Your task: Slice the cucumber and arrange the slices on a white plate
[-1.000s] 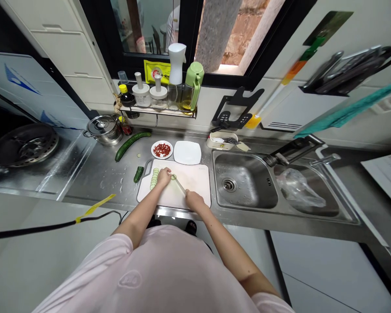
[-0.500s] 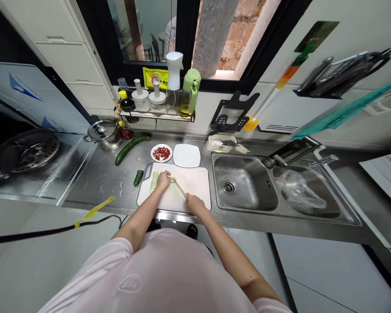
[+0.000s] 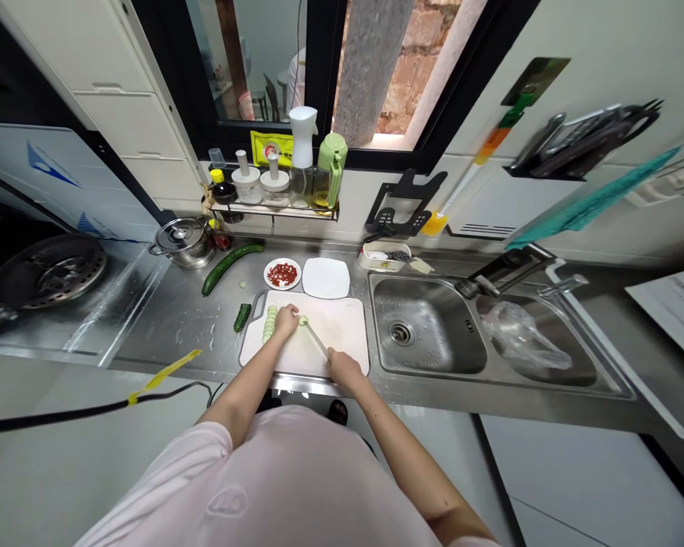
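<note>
A white cutting board (image 3: 347,323) lies on the steel counter. My right hand (image 3: 343,369) is closed around the handle of a knife (image 3: 318,342), whose blade points up and left across the board. By the blade's tip is a pale green cucumber slice (image 3: 302,320). Just left of that slice, my left hand (image 3: 286,322) rests low over the board with fingers curled together; what is under them is hidden. A row of overlapping cucumber slices (image 3: 270,320) lies along the board's left side, beside my left hand. A cut cucumber piece (image 3: 242,317) sits off the board's left edge.
Behind the board stand a plate of chopped red pieces (image 3: 282,274) and a white square plate (image 3: 326,278). A whole cucumber (image 3: 226,270) and a lidded pot (image 3: 182,241) are back left. To the right is a sink (image 3: 433,319); a condiment shelf (image 3: 273,210) hangs above.
The whole view has shifted slightly as my head tilted. My hands stay nearly in place, and the knife tip remains at the slice by my left fingers.
</note>
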The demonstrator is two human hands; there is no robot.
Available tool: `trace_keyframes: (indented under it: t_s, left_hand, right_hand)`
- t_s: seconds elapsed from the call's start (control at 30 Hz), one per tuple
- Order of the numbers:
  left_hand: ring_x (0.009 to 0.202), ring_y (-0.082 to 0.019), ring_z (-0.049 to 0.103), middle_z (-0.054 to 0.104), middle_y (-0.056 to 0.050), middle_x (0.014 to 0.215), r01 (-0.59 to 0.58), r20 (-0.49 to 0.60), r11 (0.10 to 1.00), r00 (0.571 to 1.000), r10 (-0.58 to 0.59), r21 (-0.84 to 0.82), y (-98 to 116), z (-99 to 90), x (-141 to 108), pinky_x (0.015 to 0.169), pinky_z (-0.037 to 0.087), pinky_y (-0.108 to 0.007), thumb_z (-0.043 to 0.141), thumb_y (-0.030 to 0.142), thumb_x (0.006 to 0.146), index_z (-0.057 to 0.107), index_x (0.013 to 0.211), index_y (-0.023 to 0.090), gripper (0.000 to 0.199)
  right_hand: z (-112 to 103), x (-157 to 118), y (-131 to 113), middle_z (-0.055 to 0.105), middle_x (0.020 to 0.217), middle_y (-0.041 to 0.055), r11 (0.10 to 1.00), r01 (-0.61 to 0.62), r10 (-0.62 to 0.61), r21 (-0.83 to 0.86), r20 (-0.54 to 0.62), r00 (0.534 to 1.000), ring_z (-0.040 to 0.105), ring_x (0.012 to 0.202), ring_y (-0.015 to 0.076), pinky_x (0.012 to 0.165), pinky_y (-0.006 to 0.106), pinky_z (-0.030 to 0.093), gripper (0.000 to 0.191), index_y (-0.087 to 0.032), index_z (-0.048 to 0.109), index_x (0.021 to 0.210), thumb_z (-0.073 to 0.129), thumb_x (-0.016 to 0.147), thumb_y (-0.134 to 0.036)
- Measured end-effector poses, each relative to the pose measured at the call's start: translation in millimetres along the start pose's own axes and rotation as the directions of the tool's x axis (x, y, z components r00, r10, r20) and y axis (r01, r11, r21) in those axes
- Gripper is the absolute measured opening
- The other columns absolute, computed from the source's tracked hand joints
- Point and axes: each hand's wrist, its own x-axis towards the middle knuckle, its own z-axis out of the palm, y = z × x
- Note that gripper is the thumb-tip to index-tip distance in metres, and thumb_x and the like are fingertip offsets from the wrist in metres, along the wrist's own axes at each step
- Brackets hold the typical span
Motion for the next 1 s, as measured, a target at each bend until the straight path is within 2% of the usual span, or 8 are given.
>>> trace_keyframes:
  t_s: [0.3, 0.7, 0.87, 1.0]
  left_hand:
    - [0.08, -0.015, 0.058, 0.061, -0.005, 0.088, -0.024, -0.011, 1.0, 1.0, 0.024, -0.004, -4, 3.0, 1, 0.075, 0.042, -0.024, 0.057, 0.016, 0.075, 0.063, 0.093, 0.019, 0.019]
    - [0.081, -0.015, 0.058, 0.061, -0.005, 0.089, -0.021, 0.0, 1.0, 1.0, 0.021, -0.019, -3, 1.5, 1, 0.074, 0.042, -0.024, 0.058, 0.017, 0.075, 0.063, 0.093, 0.018, 0.018]
    - [0.081, -0.015, 0.057, 0.06, -0.006, 0.089, -0.046, -0.014, 0.999, 0.999, 0.046, -0.024, -3, 1.8, -2, 0.076, 0.042, -0.025, 0.056, 0.016, 0.076, 0.062, 0.095, 0.017, 0.019]
    - [0.083, -0.016, 0.057, 0.057, -0.008, 0.095, -0.093, -0.066, 0.995, 0.994, 0.091, -0.025, -6, 7.3, -9, 0.08, 0.042, -0.027, 0.049, 0.015, 0.08, 0.061, 0.097, 0.017, 0.021]
  right_hand:
    - [13, -6, 11, 0.066, 0.097, 0.0128, 1.0, -0.003, 0.003, -0.014, -0.03, 1.0, 0.064, 0.09, 0.0247, 0.067, 0.031, 0.044, 0.026, -0.019, 0.051, 0.107, 0.032, 0.09, -0.02]
    - [2, 16, -8, 0.065, 0.102, 0.0135, 1.0, 0.011, -0.011, 0.001, -0.055, 0.998, 0.063, 0.092, 0.0245, 0.069, 0.033, 0.045, 0.028, -0.017, 0.052, 0.108, 0.032, 0.087, -0.015]
    - [6, 10, -3, 0.065, 0.099, 0.0136, 1.0, 0.016, -0.016, 0.006, -0.049, 0.999, 0.063, 0.091, 0.0255, 0.068, 0.032, 0.044, 0.028, -0.017, 0.052, 0.106, 0.033, 0.086, -0.014]
    - [14, 0, 5, 0.066, 0.096, 0.0139, 1.0, 0.006, -0.006, 0.007, -0.044, 0.999, 0.064, 0.089, 0.0258, 0.067, 0.032, 0.043, 0.027, -0.017, 0.051, 0.107, 0.033, 0.087, -0.017]
